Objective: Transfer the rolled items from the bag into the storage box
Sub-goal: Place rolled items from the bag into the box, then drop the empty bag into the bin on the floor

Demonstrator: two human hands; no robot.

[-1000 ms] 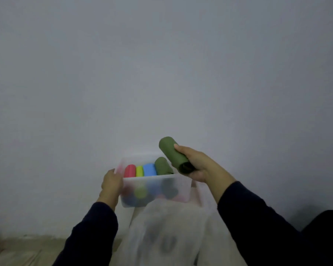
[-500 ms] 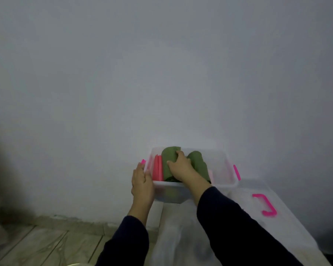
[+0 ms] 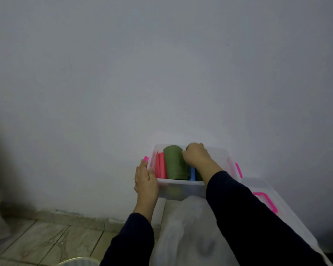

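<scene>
Placing step: right hand (image 3: 195, 153) grip curled on dark green fabric roll (image 3: 174, 163) inside clear plastic storage box (image 3: 181, 187); left hand (image 3: 145, 176) flat, steadying box wall. Next: release, reach translucent white bag (image 3: 190, 231) below grip.

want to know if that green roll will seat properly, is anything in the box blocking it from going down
Nothing visible blocks it. The green roll already lies in the storage box, beside the red roll, with the right hand on its right side. The space under that hand is hidden.

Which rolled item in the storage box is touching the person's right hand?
The green roll: the right hand presses against its right side. The red roll lies left of it, apart from that hand; the blue roll shows only a sliver below the hand.
</scene>
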